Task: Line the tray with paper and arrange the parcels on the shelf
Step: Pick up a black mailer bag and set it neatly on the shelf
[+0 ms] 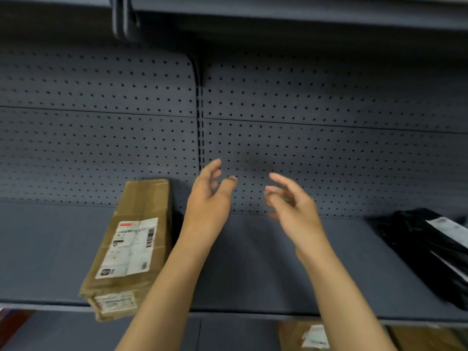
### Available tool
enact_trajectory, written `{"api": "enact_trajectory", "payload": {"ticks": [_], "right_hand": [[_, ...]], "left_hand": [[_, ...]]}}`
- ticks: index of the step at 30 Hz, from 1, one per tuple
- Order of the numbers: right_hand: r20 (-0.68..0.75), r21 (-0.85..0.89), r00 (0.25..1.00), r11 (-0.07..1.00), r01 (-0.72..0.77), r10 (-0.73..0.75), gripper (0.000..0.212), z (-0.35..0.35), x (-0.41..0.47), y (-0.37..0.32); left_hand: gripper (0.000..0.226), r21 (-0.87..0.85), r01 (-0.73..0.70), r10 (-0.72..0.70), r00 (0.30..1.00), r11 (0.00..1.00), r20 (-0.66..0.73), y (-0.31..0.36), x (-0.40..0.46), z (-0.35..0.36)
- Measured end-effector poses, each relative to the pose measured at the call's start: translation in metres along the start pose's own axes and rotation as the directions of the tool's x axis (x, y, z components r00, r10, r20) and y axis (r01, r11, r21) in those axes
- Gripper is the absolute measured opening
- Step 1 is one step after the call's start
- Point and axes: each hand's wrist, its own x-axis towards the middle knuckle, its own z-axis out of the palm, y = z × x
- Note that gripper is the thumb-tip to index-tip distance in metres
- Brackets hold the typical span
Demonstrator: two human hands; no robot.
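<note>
A long brown cardboard parcel (pixel 131 247) with a white label lies on the dark blue shelf (pixel 253 269), its near end reaching past the shelf's front edge. At the right end of the shelf lies a black plastic parcel (pixel 430 252) with a white label. My left hand (pixel 207 201) and my right hand (pixel 293 206) are raised over the bare middle of the shelf, between the two parcels. Both hands hold nothing, their fingers spread and loosely curled. The left hand is just right of the cardboard parcel and not touching it. No tray or paper is in view.
A perforated back panel (pixel 304 138) rises behind the shelf, and another shelf (pixel 278 11) overhangs above. On the level below, at the bottom right, lies a brown parcel (pixel 314 335) with a white label.
</note>
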Motion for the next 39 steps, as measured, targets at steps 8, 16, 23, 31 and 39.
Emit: {"api": "enact_trajectory", "payload": {"ticks": [8, 16, 23, 31, 39], "right_hand": [[-0.032, -0.006, 0.999, 1.0, -0.009, 0.009, 0.035, -0.126, 0.02, 0.007], [-0.06, -0.038, 0.998, 0.999, -0.023, 0.021, 0.025, -0.259, 0.037, 0.014], [-0.166, -0.072, 0.986, 0.997, -0.015, 0.003, 0.026, -0.362, 0.046, 0.021], [-0.316, -0.452, 0.947, 0.868, -0.207, 0.061, 0.031, -0.445, 0.067, 0.069], [-0.271, -0.539, 0.935, 0.768, -0.345, 0.23, 0.031, -0.46, 0.061, 0.115]], "left_hand": [[0.031, -0.015, 0.06, -0.059, 0.997, 0.998, 0.048, 0.009, -0.031, 0.118], [0.042, -0.041, 0.103, -0.099, 0.992, 0.994, 0.082, 0.01, -0.062, 0.241], [0.063, 0.001, 0.107, -0.106, 0.978, 0.994, 0.181, 0.008, -0.078, 0.344], [0.082, 0.385, 0.002, -0.125, 0.948, 0.923, 0.294, -0.026, -0.093, 0.439], [0.097, 0.623, -0.009, -0.195, 0.946, 0.782, 0.258, -0.067, -0.12, 0.472]]}}
